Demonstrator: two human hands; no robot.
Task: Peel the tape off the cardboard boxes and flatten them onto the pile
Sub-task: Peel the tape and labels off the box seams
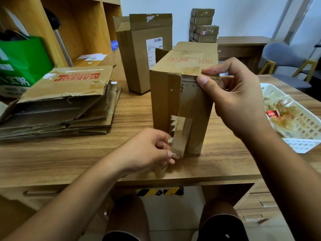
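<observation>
**Left hand** [147, 150]: nearest, low at the desk's near edge. Thumb and fingertips are pinched on the lower end of a tape strip [181, 134]; the other fingers are curled in.

**Tape strip**: brownish, partly lifted off the near face of the box. Its upper end is stuck there, with torn white paper along its left side.

**Box** [165, 101]: tall closed cardboard, standing upright at the centre of the wooden desk [69, 162], just beyond the left hand.

**Right hand** [239, 101]: grips the box's top near-right corner. The thumb presses on the near face and the fingers curl over the top.

**Basket** [307, 126]: white plastic, right of the box, holding crumpled used tape.

**Pile of flattened cardboard** [60, 105]: left on the desk, well apart from the box. The top sheet is printed "MAKEUP" in red.

**Second box** [139, 54]: farther back, upright, top flaps open, with a white shipping label on its right face.

**Green bag** [22, 63]: far left, beside a wooden shelf unit [83, 32].

**Parcels** [203, 25]: small, stacked on a far table against the wall.

**Chair** [284, 61]: grey, far right.
</observation>
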